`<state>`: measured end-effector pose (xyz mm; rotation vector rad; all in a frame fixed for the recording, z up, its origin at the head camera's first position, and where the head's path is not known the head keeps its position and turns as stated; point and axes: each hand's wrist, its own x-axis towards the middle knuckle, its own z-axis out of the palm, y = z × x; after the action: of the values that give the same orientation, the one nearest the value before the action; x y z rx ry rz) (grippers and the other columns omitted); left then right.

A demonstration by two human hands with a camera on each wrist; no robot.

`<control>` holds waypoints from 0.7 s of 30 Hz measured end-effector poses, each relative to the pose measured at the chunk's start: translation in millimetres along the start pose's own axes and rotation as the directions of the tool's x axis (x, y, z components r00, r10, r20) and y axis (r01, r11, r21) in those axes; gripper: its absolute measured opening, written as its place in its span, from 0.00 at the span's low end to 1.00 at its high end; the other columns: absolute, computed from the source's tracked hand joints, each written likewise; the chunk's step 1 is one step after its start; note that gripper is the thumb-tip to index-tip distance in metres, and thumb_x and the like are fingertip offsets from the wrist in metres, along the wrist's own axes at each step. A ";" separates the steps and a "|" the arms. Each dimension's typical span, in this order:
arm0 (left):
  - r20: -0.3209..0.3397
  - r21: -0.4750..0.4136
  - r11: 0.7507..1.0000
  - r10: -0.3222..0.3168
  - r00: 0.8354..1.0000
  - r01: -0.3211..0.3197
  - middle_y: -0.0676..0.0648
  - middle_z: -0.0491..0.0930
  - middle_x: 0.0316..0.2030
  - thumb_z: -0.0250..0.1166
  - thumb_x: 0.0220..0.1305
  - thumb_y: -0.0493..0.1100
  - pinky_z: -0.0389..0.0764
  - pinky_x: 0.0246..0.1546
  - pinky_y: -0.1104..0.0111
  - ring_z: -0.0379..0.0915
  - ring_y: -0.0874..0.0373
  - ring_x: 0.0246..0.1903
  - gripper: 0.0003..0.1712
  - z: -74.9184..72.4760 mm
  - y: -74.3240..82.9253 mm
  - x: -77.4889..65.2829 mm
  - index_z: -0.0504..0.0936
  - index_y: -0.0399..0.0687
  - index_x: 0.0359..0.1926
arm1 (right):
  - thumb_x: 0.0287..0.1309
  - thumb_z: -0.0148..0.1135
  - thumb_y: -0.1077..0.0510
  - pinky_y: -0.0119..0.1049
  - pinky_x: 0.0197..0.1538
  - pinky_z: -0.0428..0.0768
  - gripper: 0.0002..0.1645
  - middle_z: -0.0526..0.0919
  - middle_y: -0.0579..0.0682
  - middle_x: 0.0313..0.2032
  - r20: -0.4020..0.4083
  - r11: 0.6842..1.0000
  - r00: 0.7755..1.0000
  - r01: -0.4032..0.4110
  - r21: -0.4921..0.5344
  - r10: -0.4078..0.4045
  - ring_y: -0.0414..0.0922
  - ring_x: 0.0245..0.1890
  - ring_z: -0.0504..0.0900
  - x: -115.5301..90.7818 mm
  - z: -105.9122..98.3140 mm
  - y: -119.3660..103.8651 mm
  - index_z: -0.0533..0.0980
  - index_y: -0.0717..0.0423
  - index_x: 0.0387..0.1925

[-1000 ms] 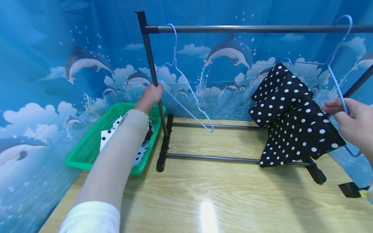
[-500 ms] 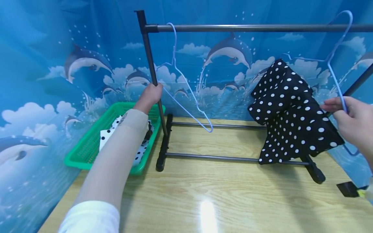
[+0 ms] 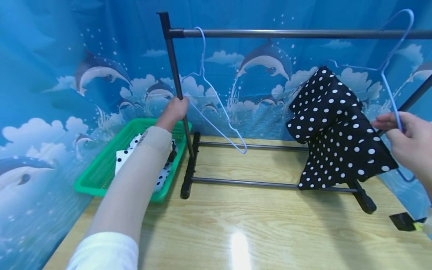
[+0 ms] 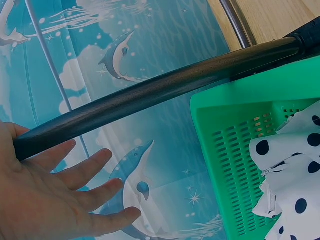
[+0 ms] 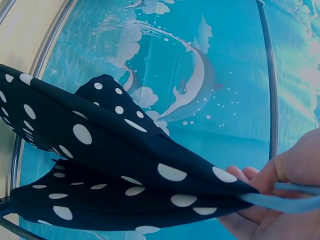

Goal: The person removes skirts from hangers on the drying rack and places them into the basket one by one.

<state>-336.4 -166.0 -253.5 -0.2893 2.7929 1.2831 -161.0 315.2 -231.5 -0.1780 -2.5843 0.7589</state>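
In the head view my left hand point(image 3: 177, 108) is at the left post point(image 3: 173, 63) of a dark metal clothes rack. The left wrist view shows the post running between thumb and index finger, the other fingers spread and straight. My right hand point(image 3: 410, 140) holds a light blue hanger point(image 3: 391, 90) by its side wire, and the right wrist view shows the wire point(image 5: 280, 202) crossing the fingers. A black garment with white dots point(image 3: 337, 138) hangs folded over this hanger. The hanger's hook rises above the top rail point(image 3: 287, 34), its tip hidden behind it.
Another light blue hanger point(image 3: 219, 105) hangs bare at the rail's left end. A green basket point(image 3: 94, 180) with white, black-dotted cloth stands left of the rack. Lower bars point(image 3: 243, 182) join the rack's feet on a wooden table point(image 3: 270, 228). A dolphin-print curtain hangs behind.
The hook of the right-hand hanger has risen higher above the rail. The dotted garment has lifted slightly and shifted a little left. My left hand stays at the post.
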 end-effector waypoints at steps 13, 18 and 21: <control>0.007 -0.011 1.000 -0.003 1.000 0.003 0.47 0.61 0.27 0.30 0.74 0.63 0.64 0.29 0.60 0.52 0.55 0.20 0.25 -0.2 1.4 1.5 0.63 0.49 0.45 | 0.71 0.32 0.66 0.26 0.22 0.65 0.24 0.66 0.25 0.40 -0.014 0.999 1.000 0.022 0.047 -0.021 0.36 0.29 0.65 -10.0 3.6 4.0 0.64 0.66 0.63; 0.013 -0.007 1.000 -0.009 1.000 0.009 0.46 0.61 0.29 0.29 0.74 0.63 0.63 0.30 0.60 0.53 0.55 0.20 0.27 -0.6 1.3 1.6 0.63 0.48 0.48 | 0.71 0.32 0.65 0.26 0.23 0.66 0.25 0.73 0.43 0.47 -0.002 0.999 1.000 0.021 0.033 -0.021 0.38 0.30 0.64 -14.5 6.3 0.6 0.63 0.65 0.65; 0.012 -0.009 1.000 -0.006 1.000 0.006 0.46 0.61 0.28 0.29 0.74 0.63 0.63 0.29 0.60 0.52 0.56 0.20 0.27 -0.5 0.4 0.6 0.63 0.48 0.47 | 0.71 0.32 0.66 0.28 0.21 0.64 0.26 0.73 0.59 0.53 0.005 0.999 1.000 0.029 0.023 -0.029 0.40 0.28 0.62 -16.9 7.6 -1.9 0.63 0.65 0.66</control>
<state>-337.1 -166.2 -253.0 -0.2894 2.7751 1.2926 -149.2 305.9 -242.5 -0.1313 -2.5766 0.7791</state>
